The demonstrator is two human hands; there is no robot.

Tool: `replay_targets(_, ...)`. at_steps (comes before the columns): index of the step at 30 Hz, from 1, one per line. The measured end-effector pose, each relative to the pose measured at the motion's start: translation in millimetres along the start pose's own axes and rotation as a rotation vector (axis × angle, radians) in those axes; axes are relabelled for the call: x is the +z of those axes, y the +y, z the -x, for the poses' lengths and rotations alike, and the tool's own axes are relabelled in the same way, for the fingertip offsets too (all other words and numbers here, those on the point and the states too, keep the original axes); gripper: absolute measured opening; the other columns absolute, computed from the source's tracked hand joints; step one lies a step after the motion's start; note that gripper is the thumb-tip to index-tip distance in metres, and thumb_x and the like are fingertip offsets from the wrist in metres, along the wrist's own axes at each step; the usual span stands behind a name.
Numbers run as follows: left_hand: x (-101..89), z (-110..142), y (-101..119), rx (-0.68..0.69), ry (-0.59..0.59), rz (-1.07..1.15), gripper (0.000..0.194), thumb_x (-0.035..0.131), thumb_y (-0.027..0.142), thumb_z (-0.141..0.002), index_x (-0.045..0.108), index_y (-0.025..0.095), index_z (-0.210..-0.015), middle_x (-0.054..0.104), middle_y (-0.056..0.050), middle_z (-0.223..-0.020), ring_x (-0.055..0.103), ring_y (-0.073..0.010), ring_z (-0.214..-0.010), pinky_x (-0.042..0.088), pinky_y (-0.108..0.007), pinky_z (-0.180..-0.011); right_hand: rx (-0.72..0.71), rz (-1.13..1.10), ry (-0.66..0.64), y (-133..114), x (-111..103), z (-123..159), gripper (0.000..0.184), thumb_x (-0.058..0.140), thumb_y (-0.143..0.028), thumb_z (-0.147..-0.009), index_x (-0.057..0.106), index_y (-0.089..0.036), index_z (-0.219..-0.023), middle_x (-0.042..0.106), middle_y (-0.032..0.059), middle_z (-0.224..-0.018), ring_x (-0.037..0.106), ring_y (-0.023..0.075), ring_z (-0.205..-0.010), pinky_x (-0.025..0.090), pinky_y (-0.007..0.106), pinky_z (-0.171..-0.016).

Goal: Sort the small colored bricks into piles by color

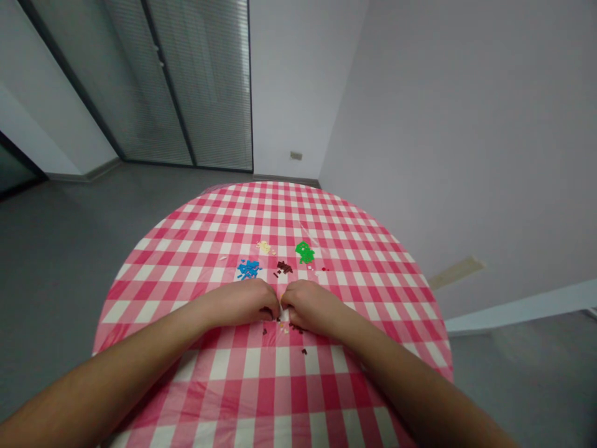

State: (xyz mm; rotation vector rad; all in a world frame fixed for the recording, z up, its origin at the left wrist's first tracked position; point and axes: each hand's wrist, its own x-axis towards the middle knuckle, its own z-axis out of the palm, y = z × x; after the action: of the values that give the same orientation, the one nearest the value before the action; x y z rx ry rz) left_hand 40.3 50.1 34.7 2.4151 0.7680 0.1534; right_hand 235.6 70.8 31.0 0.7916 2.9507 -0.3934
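My left hand point(254, 300) and my right hand point(308, 305) meet almost knuckle to knuckle over the middle of the table. Both have their fingers curled closed, and whatever they pinch is hidden or too small to name. Several small dark brown pieces point(296, 328) lie by the right fingers, with a few pale and orange bits point(282, 326) between the hands. One brown piece point(304, 351) sits apart, nearer to me. Just beyond the hands are a blue pile of small pieces point(249, 269) and a dark brown pile point(284, 267).
Farther back lie a green pile point(305, 252) and a cream pile point(265, 247), with tiny red bits point(325, 269) to the right. A red-and-white checked cloth point(242, 395) covers the round table. A white wall point(466, 143) rises at the right; glass doors point(200, 81) stand behind.
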Motion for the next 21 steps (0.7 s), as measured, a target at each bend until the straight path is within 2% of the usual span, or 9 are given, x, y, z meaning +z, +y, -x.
replay_targets(4,-1.9,3,4,-0.038,-0.003,-0.014,0.028,0.053,0.004,-0.083,0.074,0.021,-0.081,0.075,-0.002,-0.083,0.066,-0.0171,-0.078,0.044,-0.023,-0.074,0.074,0.043,-0.026,-2,-3,-4,0.017,0.059,-0.011,-0.08,0.075,-0.012,-0.084,0.072,0.0113,-0.085,0.062,0.0202,-0.078,0.043,0.027,-0.068)
replay_targets(8,-6.3,5,-2,-0.062,0.0,0.01,0.028,0.054,0.003,-0.079,0.075,0.022,-0.08,0.074,0.0,-0.081,0.065,-0.0144,-0.072,0.043,-0.022,-0.069,0.087,0.04,-0.072,-2,-10,-4,0.019,0.058,-0.01,-0.077,0.076,-0.013,-0.084,0.073,0.0107,-0.085,0.062,0.0199,-0.075,0.039,0.027,-0.064)
replay_targets(10,-10.0,3,-8,-0.141,0.081,0.016,0.025,0.057,0.006,-0.08,0.075,0.022,-0.084,0.075,0.001,-0.083,0.066,-0.0142,-0.074,0.043,-0.021,-0.069,0.09,0.03,-0.083,-1,-12,-3,0.02,0.059,-0.009,-0.076,0.076,-0.014,-0.083,0.073,0.0096,-0.084,0.061,0.019,-0.073,0.038,0.026,-0.062)
replay_targets(13,-12.5,-7,-21,-0.304,0.358,0.0,0.018,0.06,0.014,-0.086,0.075,0.021,-0.091,0.076,-0.001,-0.091,0.066,-0.0162,-0.08,0.045,-0.024,-0.073,0.084,0.021,-0.064,0,-12,-2,0.017,0.06,-0.008,-0.074,0.075,-0.015,-0.079,0.073,0.0085,-0.081,0.06,0.0178,-0.071,0.036,0.025,-0.061)
replay_targets(15,-9.9,-16,-30,-0.34,0.497,-0.007,0.016,0.06,0.019,-0.089,0.075,0.021,-0.094,0.075,-0.003,-0.094,0.066,-0.0176,-0.083,0.046,-0.026,-0.074,0.084,0.007,-0.026,2,-10,-1,0.017,0.059,-0.007,-0.073,0.074,-0.015,-0.075,0.072,0.008,-0.079,0.059,0.0171,-0.07,0.036,0.025,-0.061)
replay_targets(18,-1.7,-28,-41,-0.31,0.521,-0.03,0.019,0.057,0.017,-0.091,0.075,0.022,-0.096,0.075,-0.005,-0.095,0.066,-0.0193,-0.086,0.047,-0.029,-0.076,0.108,-0.033,0.072,10,-11,-3,0.019,0.058,-0.006,-0.074,0.074,-0.016,-0.071,0.072,0.0067,-0.077,0.058,0.0162,-0.068,0.037,0.026,-0.064)
replay_targets(21,5.1,-33,-47,-0.273,0.506,-0.083,0.023,0.053,0.015,-0.091,0.074,0.022,-0.096,0.075,-0.006,-0.095,0.066,-0.0204,-0.088,0.047,-0.032,-0.08,0.175,-0.078,0.194,25,-17,-10,0.02,0.059,-0.007,-0.075,0.076,-0.017,-0.076,0.072,0.0054,-0.077,0.058,0.0159,-0.069,0.038,0.026,-0.065)
